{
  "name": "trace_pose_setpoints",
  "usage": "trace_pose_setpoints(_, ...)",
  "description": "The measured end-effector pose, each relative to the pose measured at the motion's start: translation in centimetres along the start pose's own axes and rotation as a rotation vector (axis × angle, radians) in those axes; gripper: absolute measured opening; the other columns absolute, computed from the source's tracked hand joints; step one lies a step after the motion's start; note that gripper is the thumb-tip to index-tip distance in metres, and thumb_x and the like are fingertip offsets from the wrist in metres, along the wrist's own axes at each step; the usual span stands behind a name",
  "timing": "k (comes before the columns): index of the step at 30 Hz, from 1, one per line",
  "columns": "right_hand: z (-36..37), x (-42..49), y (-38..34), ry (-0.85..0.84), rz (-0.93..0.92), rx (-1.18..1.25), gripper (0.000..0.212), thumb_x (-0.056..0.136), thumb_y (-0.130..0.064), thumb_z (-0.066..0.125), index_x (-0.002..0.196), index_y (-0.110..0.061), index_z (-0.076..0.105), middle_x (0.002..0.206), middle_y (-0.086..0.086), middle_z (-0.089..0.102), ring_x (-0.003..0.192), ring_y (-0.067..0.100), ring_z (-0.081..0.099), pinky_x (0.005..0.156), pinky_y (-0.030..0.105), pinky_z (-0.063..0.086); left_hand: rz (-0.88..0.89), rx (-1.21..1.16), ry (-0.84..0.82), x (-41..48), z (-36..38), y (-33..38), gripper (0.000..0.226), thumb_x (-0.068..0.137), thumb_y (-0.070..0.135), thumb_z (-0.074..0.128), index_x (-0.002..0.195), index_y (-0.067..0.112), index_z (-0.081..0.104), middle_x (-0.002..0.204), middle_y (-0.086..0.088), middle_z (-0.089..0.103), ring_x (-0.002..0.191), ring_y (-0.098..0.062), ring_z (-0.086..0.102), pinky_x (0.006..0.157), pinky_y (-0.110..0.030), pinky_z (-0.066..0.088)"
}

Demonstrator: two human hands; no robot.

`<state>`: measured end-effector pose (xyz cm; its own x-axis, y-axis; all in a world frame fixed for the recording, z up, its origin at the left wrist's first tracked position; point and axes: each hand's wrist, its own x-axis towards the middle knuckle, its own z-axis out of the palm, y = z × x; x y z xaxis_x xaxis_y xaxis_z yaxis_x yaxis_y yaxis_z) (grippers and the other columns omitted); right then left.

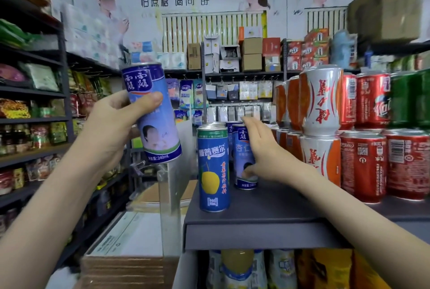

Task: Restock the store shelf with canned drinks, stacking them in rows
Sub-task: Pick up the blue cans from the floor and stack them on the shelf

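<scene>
My left hand grips a tall light-blue can, tilted in the air to the left of the shelf. On the dark shelf stands a blue can with a yellow fruit near the left edge. Just behind it is another light-blue can; my right hand lies against its right side with straight fingers and the thumb on its lower front. More blue cans stand behind it, mostly hidden.
White-and-orange cans are stacked two high to the right, then red cans and green cans. Cardboard boxes sit below left. Stocked shelves run along the left wall. Bottles fill the shelf below.
</scene>
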<state>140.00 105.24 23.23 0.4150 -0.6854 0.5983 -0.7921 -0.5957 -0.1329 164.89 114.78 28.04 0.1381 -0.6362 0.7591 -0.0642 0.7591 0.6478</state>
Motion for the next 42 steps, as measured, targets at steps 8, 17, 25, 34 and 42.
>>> trace_pose_setpoints(8,1.8,3.0,-0.3,0.016,0.065,-0.087,0.099,0.067,-0.006,0.077,0.143,-0.002,0.014,0.143,0.012,0.022,0.136,0.026,0.018,0.111,0.029,0.024,-0.045,0.006,0.026,0.4,0.1,-1.3,0.055,0.04,0.047,0.086,0.084,0.019,0.068,0.078,0.006,0.074,0.065,-0.008,0.068,0.051,-0.019,0.051)
trace_pose_setpoints(17,3.7,5.1,0.7,0.042,0.108,-0.104,0.09,0.066,-0.001,0.073,0.138,-0.004,0.019,0.139,0.011,0.022,0.134,0.024,0.017,0.106,0.036,0.036,-0.107,-0.001,0.049,-0.4,-0.2,-2.0,0.038,0.059,0.028,0.075,0.094,0.017,0.065,0.078,0.008,0.074,0.067,-0.008,0.069,0.051,-0.019,0.051)
trace_pose_setpoints(25,4.3,5.5,1.6,0.0,0.15,-0.126,0.109,0.074,-0.006,0.075,0.149,-0.005,-0.004,0.157,0.012,-0.008,0.145,0.026,-0.012,0.117,0.036,0.01,-0.13,-0.011,0.033,-1.3,-0.1,-1.6,0.031,0.063,0.026,0.068,0.093,0.017,0.065,0.078,0.007,0.074,0.068,-0.008,0.069,0.058,-0.021,0.055)
trace_pose_setpoints(34,-1.5,2.5,-3.6,0.364,0.014,0.239,0.084,0.082,0.02,0.043,0.15,-0.011,0.006,0.156,0.011,0.008,0.145,0.022,0.008,0.113,0.025,0.022,-0.08,0.008,0.005,-2.5,1.2,0.6,0.032,0.062,0.026,0.069,0.093,0.02,0.065,0.079,0.009,0.074,0.069,-0.007,0.069,0.057,-0.02,0.053)
trace_pose_setpoints(42,-9.4,-4.5,-10.9,0.148,-0.206,0.691,0.078,0.072,-0.038,0.073,0.136,-0.031,0.03,0.109,-0.004,0.06,0.094,0.003,0.063,0.084,0.024,0.053,0.047,0.053,-0.076,-4.3,4.7,4.8,0.042,0.06,0.035,0.073,0.1,0.021,0.068,0.089,0.005,0.075,0.082,-0.012,0.071,0.067,-0.024,0.056)
